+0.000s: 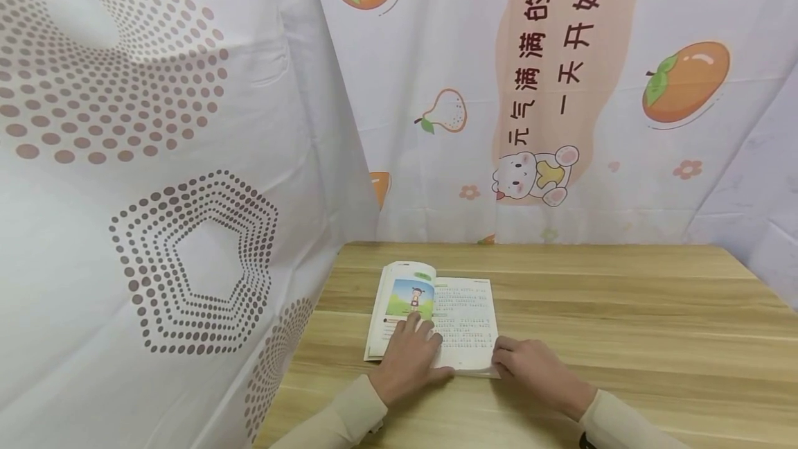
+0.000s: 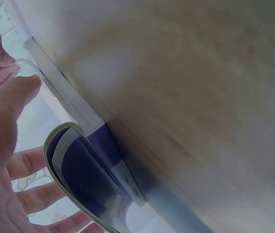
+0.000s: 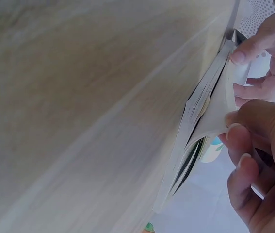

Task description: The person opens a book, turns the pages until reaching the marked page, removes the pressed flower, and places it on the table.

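Observation:
A book (image 1: 464, 303) lies spread on the table, its left side showing a colour picture of a child and its right side lines of text. My left hand (image 1: 408, 362) rests with spread fingers on the left page, thumb at the near edge by the spine. At the lower right corner my right hand (image 1: 539, 374) pinches a page (image 3: 217, 114) between thumb and index finger. That page bows up from the page block (image 3: 202, 92) in the right wrist view. From the left wrist, the curled cover (image 2: 55, 155) and dark blue spine (image 2: 105, 145) appear.
The wood-grain table (image 1: 623, 324) extends right of the book and behind it. A white curtain with brown dots (image 1: 206, 262) hangs close on the left. Behind the table hangs a fruit-printed cloth (image 1: 436, 179).

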